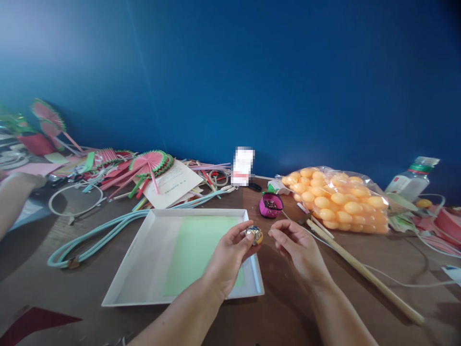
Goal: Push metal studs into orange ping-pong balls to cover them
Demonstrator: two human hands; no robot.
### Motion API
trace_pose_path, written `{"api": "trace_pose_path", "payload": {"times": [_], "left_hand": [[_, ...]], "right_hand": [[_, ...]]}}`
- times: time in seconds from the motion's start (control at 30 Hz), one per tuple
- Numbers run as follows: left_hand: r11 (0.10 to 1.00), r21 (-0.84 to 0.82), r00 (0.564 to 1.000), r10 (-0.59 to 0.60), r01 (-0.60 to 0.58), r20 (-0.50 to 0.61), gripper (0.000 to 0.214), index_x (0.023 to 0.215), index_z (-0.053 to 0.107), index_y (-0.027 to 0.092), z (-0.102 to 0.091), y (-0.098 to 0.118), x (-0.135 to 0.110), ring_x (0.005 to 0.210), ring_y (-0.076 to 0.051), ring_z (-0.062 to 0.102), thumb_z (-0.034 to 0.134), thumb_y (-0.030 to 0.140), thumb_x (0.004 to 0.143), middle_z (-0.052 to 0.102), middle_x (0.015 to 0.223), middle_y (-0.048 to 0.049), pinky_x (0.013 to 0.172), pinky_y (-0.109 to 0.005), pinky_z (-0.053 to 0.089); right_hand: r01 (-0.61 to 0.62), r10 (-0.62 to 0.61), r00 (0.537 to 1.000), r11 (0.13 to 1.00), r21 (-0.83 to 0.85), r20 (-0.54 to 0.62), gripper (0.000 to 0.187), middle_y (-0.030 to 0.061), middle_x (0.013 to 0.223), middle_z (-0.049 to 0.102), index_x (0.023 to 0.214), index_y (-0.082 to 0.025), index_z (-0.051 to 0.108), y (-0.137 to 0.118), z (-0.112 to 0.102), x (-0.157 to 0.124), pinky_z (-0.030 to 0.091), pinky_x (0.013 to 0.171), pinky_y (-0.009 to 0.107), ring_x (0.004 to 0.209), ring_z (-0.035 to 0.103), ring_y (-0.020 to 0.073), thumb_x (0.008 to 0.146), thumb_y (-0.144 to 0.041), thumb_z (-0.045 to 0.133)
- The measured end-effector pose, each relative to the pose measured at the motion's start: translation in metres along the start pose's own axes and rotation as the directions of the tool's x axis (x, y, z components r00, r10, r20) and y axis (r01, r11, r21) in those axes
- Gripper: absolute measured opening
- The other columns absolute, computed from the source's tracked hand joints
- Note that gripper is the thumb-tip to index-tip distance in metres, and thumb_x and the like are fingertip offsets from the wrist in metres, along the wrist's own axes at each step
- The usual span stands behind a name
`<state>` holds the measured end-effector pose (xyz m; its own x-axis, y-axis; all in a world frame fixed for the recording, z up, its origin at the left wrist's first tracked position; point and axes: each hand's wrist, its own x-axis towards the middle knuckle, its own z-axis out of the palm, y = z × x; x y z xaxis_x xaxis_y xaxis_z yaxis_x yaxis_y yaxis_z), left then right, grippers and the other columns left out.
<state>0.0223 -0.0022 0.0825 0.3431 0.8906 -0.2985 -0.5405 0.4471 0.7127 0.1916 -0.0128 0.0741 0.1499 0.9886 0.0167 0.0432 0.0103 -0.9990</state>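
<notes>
My left hand [234, 252] is closed around a small orange ball [254, 235] whose near side is covered with shiny silver pieces. It is held over the right side of a shallow white tray [131, 283] with a pale green sheet [194, 254] in it. My right hand [293, 245] is just right of the ball, apart from it, with thumb and forefinger pinched together. Whatever is between those fingertips is too small to make out. Behind my hands stands a small magenta container [265, 211] with dark, shiny bits [271, 204] inside.
A clear bag of orange balls [338, 199] lies behind right, near a wooden stick [374, 278] and a bottle [410, 180]. Pale blue tubing [104, 234], paper fans [151, 166] and papers [176, 180] crowd the left. Another person's arm [16, 192] reaches in there.
</notes>
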Motion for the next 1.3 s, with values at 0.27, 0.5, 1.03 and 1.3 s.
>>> {"api": "trace_pose_path", "payload": {"times": [0.27,0.5,1.03,1.3], "left_hand": [[1.0,-0.004,1.0,-0.002,0.002,0.015,0.058,0.124,0.055,0.019,0.001,0.001,-0.001,0.098,-0.02,0.062,0.074,0.027,0.071,0.067,0.101,-0.0078,0.097,-0.039,0.044],[1.0,-0.014,0.999,0.018,-0.017,0.034,0.046,0.111,0.064,0.016,0.001,0.001,0.0,0.094,-0.018,0.063,0.076,0.026,0.068,0.068,0.099,-0.008,0.098,-0.038,0.042],[0.998,-0.061,0.999,0.016,-0.013,0.036,0.035,0.106,0.062,0.016,0.001,0.0,-0.001,0.088,-0.014,0.063,0.072,0.024,0.073,0.067,0.098,-0.0065,0.092,-0.033,0.047],[0.999,-0.047,1.0,0.023,-0.022,0.021,0.031,0.101,0.062,0.016,0.0,0.0,0.0,0.086,-0.012,0.061,0.072,0.025,0.073,0.066,0.097,-0.0048,0.088,-0.03,0.049]], "right_hand": [[-0.02,0.017,0.999,0.997,0.068,0.039,0.024,-0.0003,0.068,0.059,0.084,-0.021,0.061,-0.003,0.005,-0.003,0.032,0.044,0.019,0.051,0.042,0.0089,0.075,-0.04,0.07],[-0.032,0.026,0.997,0.997,0.077,0.078,0.025,-0.0029,0.057,0.052,0.083,-0.02,0.062,-0.005,0.01,-0.005,0.03,0.044,0.02,0.048,0.039,0.009,0.074,-0.042,0.071],[-0.069,0.056,0.987,0.994,0.089,0.15,0.02,-0.0036,0.056,0.051,0.079,-0.02,0.065,-0.008,0.013,-0.007,0.029,0.043,0.02,0.048,0.039,0.008,0.074,-0.038,0.072],[-0.053,0.038,0.987,0.994,0.092,0.157,0.023,-0.004,0.053,0.049,0.079,-0.017,0.067,-0.007,0.018,-0.006,0.024,0.04,0.019,0.045,0.036,0.0063,0.072,-0.038,0.074]]}}
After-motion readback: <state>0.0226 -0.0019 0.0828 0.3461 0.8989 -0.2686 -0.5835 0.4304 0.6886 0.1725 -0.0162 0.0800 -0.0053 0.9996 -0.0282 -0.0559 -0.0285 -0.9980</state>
